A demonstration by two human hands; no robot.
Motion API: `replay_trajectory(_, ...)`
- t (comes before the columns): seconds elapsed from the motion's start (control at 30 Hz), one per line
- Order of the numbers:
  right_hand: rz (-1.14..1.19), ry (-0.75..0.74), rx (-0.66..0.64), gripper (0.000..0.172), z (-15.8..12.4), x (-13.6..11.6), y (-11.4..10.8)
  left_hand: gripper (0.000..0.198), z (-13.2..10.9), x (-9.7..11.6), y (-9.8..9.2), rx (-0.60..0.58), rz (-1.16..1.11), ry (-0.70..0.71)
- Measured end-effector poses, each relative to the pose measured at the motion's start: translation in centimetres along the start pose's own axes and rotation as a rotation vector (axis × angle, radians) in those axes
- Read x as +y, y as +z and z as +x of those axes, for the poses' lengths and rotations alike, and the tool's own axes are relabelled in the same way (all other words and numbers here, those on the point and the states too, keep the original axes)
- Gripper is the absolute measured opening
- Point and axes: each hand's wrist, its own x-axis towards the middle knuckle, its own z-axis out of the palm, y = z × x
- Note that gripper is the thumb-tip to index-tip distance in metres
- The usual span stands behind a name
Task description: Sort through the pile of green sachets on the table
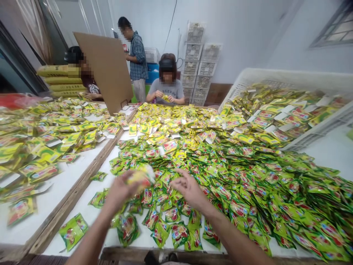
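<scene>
My left hand [121,189] is closed around a small stack of yellow and green packets [142,177], which is blurred by motion. My right hand [189,187] hovers just to the right of it, fingers bent and partly apart, over the big heap of green and red sachets [234,184] that covers the white table [91,215]. Nothing shows clearly between the right fingers. Loose sachets [73,230] lie near the table's front edge below my forearms.
A white plastic crate [317,79] full of packets stands at the right. A second table [49,198] on the left carries more yellow packets. Across the table one person sits sorting, another stands behind, and a third sits behind a cardboard sheet [106,70]. Stacked crates [198,60] line the back wall.
</scene>
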Motion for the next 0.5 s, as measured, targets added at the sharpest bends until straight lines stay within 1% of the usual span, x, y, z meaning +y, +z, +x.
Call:
replay_trajectory(0.03, -0.099, -0.045, 0.086, 0.040, 1.3, -0.4, -1.0, 0.051, 1.0, 0.8, -2.3, 0.298, 0.059, 0.031)
replay_trajectory(0.07, -0.196, -0.070, 0.156, 0.036, 2.7, -0.7, -2.1, 0.055, 1.9, 1.7, -4.4, 0.665, 0.119, 0.125)
replay_trajectory(0.1, -0.313, -0.080, 0.213, 0.037, 4.3, -0.9, -3.1, 0.063, 2.7, 2.4, -5.9, 0.934, 0.215, 0.252)
replay_trajectory(0.13, -0.454, -0.079, 0.247, 0.043, 5.9, -1.1, -4.1, 0.068, 3.4, 3.1, -6.7, 1.062, 0.281, 0.344)
replay_trajectory(0.17, -0.621, -0.060, 0.241, 0.052, 7.4, -1.1, -5.0, 0.070, 3.8, 3.5, -6.8, 1.099, 0.317, 0.411)
replay_trajectory(0.2, -0.761, -0.036, 0.212, 0.059, 8.8, -1.0, -5.6, 0.067, 4.2, 3.6, -6.1, 1.025, 0.335, 0.434)
replay_trajectory(0.23, -0.842, -0.016, 0.189, 0.063, 9.9, -0.9, -6.0, 0.060, 4.5, 3.6, -4.7, 0.884, 0.324, 0.421)
replay_trajectory(0.3, -0.933, 0.001, 0.136, 0.062, 11.1, -0.2, -6.1, 0.041, 4.8, 3.2, -0.6, 0.551, 0.310, 0.335)
replay_trajectory(0.33, -0.949, -0.009, 0.115, 0.058, 11.1, 0.1, -5.9, 0.034, 4.9, 3.0, 1.7, 0.420, 0.316, 0.313)
replay_trajectory(0.4, -0.992, -0.056, 0.067, 0.046, 10.4, 0.9, -5.3, 0.029, 5.2, 2.7, 6.3, 0.251, 0.417, 0.327)
replay_trajectory(0.47, -1.027, -0.114, 0.029, 0.037, 9.0, 1.4, -4.9, 0.029, 5.5, 2.7, 10.0, 0.088, 0.612, 0.400)
replay_trajectory(0.5, -1.034, -0.153, 0.030, 0.034, 8.2, 1.6, -4.9, 0.028, 5.7, 2.8, 11.5, 0.013, 0.700, 0.425)
